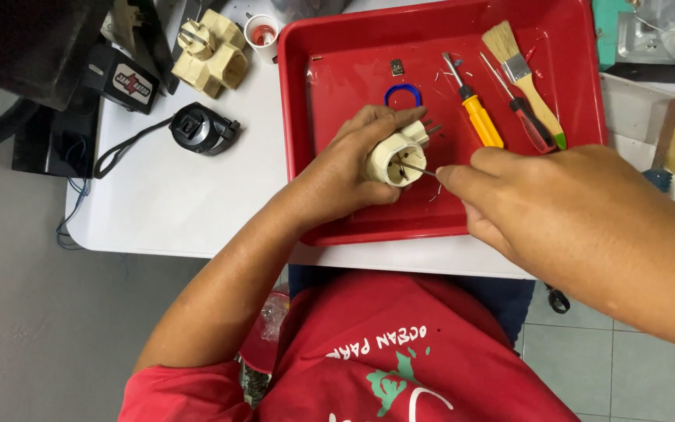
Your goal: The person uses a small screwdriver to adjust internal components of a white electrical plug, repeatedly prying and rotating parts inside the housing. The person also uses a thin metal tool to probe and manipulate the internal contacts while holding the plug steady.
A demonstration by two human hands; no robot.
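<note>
My left hand (349, 164) grips a cream round plug (398, 152) over the red tray (330, 47); its metal prongs point away from me. My right hand (525, 199) pinches a thin metal tool (419, 169) whose tip is inside the open end of the plug. Behind the plug on the tray floor lies a blue ring (402, 95) and a small metal piece (397, 67).
In the tray lie a yellow-handled screwdriver (478, 116), a red-handled screwdriver (526, 121) and a paintbrush (521, 70). On the white table (166, 211) sit a black plug with cord (201, 127), cream adapters (211, 51) and a small cup (262, 33).
</note>
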